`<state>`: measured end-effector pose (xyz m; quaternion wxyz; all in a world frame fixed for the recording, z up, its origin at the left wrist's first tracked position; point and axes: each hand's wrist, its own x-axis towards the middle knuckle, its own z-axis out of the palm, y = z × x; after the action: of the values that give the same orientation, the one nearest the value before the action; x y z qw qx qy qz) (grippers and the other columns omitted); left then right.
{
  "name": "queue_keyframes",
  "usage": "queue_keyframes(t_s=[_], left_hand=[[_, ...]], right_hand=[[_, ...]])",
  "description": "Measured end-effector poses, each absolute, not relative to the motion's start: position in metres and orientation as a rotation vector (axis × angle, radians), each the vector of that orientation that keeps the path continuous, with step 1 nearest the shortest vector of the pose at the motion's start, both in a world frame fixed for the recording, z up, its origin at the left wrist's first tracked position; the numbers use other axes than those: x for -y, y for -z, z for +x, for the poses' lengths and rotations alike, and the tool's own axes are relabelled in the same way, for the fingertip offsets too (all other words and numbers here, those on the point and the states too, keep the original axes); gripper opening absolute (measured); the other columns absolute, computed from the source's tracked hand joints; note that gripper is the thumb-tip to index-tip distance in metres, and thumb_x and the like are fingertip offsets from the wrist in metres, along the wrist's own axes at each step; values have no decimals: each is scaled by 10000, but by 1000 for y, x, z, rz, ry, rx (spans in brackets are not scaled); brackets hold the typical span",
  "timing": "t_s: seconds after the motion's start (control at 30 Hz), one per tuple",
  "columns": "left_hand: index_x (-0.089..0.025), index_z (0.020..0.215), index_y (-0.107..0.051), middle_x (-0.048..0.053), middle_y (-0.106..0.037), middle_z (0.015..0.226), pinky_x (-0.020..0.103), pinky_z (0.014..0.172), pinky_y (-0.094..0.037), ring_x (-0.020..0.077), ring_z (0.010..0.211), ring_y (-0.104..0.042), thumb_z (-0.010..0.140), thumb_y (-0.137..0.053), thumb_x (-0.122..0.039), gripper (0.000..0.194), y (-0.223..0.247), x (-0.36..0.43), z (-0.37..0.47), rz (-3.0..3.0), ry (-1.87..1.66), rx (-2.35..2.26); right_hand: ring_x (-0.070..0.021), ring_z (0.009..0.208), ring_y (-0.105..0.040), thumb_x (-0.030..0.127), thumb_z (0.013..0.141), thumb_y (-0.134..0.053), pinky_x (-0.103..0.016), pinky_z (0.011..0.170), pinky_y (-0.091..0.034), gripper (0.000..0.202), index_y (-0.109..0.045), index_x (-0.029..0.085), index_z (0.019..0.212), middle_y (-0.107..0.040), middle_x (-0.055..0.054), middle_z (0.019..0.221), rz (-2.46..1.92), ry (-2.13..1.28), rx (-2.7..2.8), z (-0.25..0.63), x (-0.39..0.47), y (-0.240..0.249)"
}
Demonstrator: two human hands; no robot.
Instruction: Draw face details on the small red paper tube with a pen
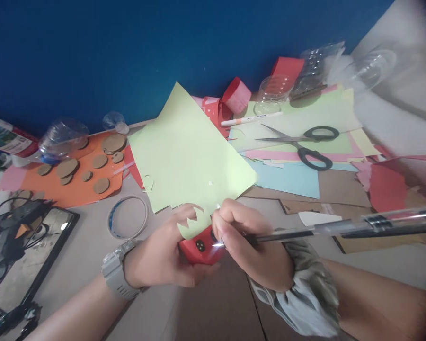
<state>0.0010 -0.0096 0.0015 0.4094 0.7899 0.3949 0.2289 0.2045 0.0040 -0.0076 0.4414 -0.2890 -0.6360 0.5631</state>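
My left hand (163, 255) is wrapped round a small red object (202, 246) with black button-like spots, low in the middle of the view. A narrow strip of pale green paper with a jagged edge (193, 225) lies over the top of the red object. My right hand (246, 237) is closed beside it, with a clear pen (358, 225) between its fingers, the tip pointing left close to the red object. Behind both hands lies a large pale green sheet (188, 151). Whether the strip is joined to the sheet is hard to tell.
Black-handled scissors (298, 139) rest open on coloured papers at the right, near a white marker (252, 118). A tape roll (128, 218), cardboard discs (67, 168) on orange paper and a phone (42, 251) with cables lie left. Plastic cups (273, 94) stand by the blue wall.
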Motion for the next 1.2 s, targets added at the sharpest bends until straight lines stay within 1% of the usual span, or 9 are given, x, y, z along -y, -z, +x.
queue_keyframes(t_s=[0.4,0.6,0.67,0.73,0.8,0.87,0.93,1.07,1.2], left_hand=[[-175,998,-660,59,-653,966,384,785,-610,228,863,-692,748,-780,-217,280,-7,10,4,1960,-566,-1035],[-194,992,-672,53,-656,966,378,786,-618,237,868,-701,752,-835,-233,293,-4,8,3,1956,-608,-1010],[-197,1002,-686,85,-704,1031,401,850,-638,266,949,-730,777,-868,-251,294,-1,8,2,1919,-667,-975],[-204,1055,-712,130,-754,1201,431,985,-638,306,1124,-750,803,-900,-251,318,3,10,1,1841,-737,-955],[-218,1130,-737,153,-749,1381,457,1102,-607,333,1291,-722,819,-920,-261,363,5,12,0,1757,-763,-969],[-228,1212,-749,155,-737,1460,470,1131,-597,344,1345,-708,822,-930,-268,432,6,12,0,1687,-738,-1001],[-236,1266,-749,139,-766,1429,471,1124,-601,336,1301,-735,801,-947,-241,506,5,12,1,1629,-717,-986],[-236,1230,-765,97,-818,1307,430,1083,-606,301,1183,-771,739,-986,-168,543,1,10,3,1503,-738,-948],[-243,1253,-729,87,-822,1226,395,992,-622,277,1108,-779,711,-1020,-212,615,7,14,1,1410,-803,-993]], right_hand=[[-116,555,-351,172,1006,-491,-283,515,-295,304,-396,262,731,-382,74,636,-734,-1420,1574,205,-6,7],[-109,542,-343,213,1031,-537,-269,501,-279,327,-445,245,719,-407,68,636,-723,-1526,1443,204,-4,9],[-95,491,-293,266,1053,-553,-257,460,-233,329,-487,238,732,-425,75,616,-721,-1613,1218,202,-6,10],[-84,435,-218,321,1050,-566,-252,419,-171,330,-505,241,736,-432,91,568,-744,-1644,935,200,-11,11],[-80,403,-190,357,1012,-582,-243,389,-144,310,-509,246,732,-448,92,550,-738,-1692,776,197,-17,11],[-82,392,-196,391,972,-594,-235,372,-140,300,-520,247,720,-459,85,542,-713,-1761,731,196,-21,10],[-84,393,-207,413,949,-603,-230,369,-138,304,-534,245,705,-456,79,531,-695,-1811,743,196,-24,9],[-80,398,-196,403,926,-607,-224,378,-131,299,-531,240,686,-444,81,512,-748,-1848,745,196,-24,7],[-77,398,-205,405,894,-623,-218,377,-137,281,-532,240,687,-462,79,517,-785,-1870,727,196,-24,7]])
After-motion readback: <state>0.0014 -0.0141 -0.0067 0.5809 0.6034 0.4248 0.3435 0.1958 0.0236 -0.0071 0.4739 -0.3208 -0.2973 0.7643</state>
